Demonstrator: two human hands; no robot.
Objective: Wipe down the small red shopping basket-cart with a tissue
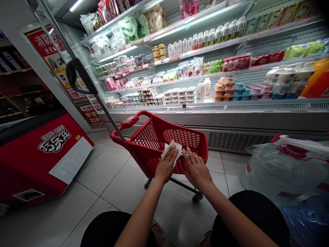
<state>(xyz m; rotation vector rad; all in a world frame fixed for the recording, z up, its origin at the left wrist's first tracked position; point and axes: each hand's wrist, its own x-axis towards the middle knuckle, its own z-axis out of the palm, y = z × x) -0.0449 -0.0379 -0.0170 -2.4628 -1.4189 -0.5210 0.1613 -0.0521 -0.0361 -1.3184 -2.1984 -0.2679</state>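
A red plastic shopping cart (pixel 159 125) with lattice walls stands in front of my knees, on wheels, with a long grey pole rising from its handle end. My left hand (pixel 164 168) presses a crumpled white tissue (pixel 179 153) against the near side of the basket, near its upper rim. Its fingers lie almost straight over the tissue and hide part of it. Just to the right, my right hand (pixel 198 169) rests on the same near side with fingers stretched out and spread, and no object shows in it. The basket's visible inside shows bare red lattice.
A lit refrigerated shelf (pixel 246 106) with bottles, tubs and packets runs behind the cart. Bagged large water bottles (pixel 280 171) stand at right, close to my knee. A red freezer cabinet (pixel 33 161) sits at left on the tiled floor (pixel 102 185).
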